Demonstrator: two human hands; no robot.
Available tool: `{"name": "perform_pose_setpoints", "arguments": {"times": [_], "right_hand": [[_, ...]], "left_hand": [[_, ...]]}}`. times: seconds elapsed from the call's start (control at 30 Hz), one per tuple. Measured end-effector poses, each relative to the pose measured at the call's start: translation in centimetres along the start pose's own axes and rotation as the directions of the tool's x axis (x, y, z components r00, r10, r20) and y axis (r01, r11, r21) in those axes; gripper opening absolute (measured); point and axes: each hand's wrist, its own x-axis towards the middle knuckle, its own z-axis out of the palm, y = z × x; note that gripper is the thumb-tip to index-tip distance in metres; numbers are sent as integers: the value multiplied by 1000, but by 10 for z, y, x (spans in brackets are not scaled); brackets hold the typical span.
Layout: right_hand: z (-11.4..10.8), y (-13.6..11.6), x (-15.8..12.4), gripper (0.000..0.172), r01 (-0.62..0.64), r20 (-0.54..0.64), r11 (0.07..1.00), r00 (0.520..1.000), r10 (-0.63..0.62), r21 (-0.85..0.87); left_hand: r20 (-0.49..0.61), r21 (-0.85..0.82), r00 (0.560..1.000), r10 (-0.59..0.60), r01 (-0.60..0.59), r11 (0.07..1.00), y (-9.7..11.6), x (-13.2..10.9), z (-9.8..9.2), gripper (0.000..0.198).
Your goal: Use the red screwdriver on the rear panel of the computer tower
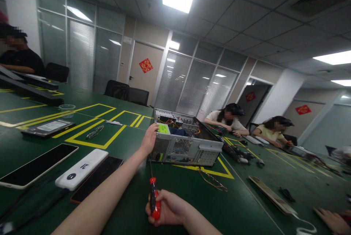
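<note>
An open computer case [189, 152] lies on the green table with its rear panel, ports and vents toward me. Wires and a bright green label [163, 129] show inside it. My left hand [149, 139] grips the case's near left corner, its fingertips partly hidden beside the label. In my right hand [167, 209] is a red and black screwdriver [155, 200], the fingers closed round its handle. Its thin shaft points away from me toward the case's lower left corner. Whether the tip touches the case, I cannot tell.
Left of my arm lie a white power bank [82, 169], two phones and a hard drive [48, 128]. Twisted wire [212, 180] sits before the case. A phone [272, 194] with a white cable lies at right, near another person's hand [331, 221]. Other people sit around the table.
</note>
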Motion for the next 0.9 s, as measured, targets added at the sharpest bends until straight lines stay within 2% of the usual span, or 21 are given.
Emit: {"name": "perform_pose_setpoints", "arguments": {"times": [0.27, 0.47, 0.57, 0.7, 0.9], "right_hand": [[3, 0, -3, 30, 42, -34, 999, 999, -41, 31], [21, -5, -15, 60, 85, -34, 996, 996, -85, 8], [27, -9, -19, 69, 73, -18, 997, 997, -73, 22], [27, -8, -19, 65, 82, -37, 997, 996, -81, 13], [19, 1, -13, 45, 122, -129, 981, 986, -103, 149]], "left_hand": [[-16, -11, 1000, 5, -5, 1000, -2, 0, 2, 48], [-21, -23, 999, 25, -25, 999, -3, 0, 3, 47], [-27, -17, 999, 30, -30, 999, -4, 0, 3, 46], [-27, -3, 999, 23, -23, 1000, -5, -1, 4, 46], [-19, 0, 1000, 24, -24, 1000, -3, 0, 2, 47]]}}
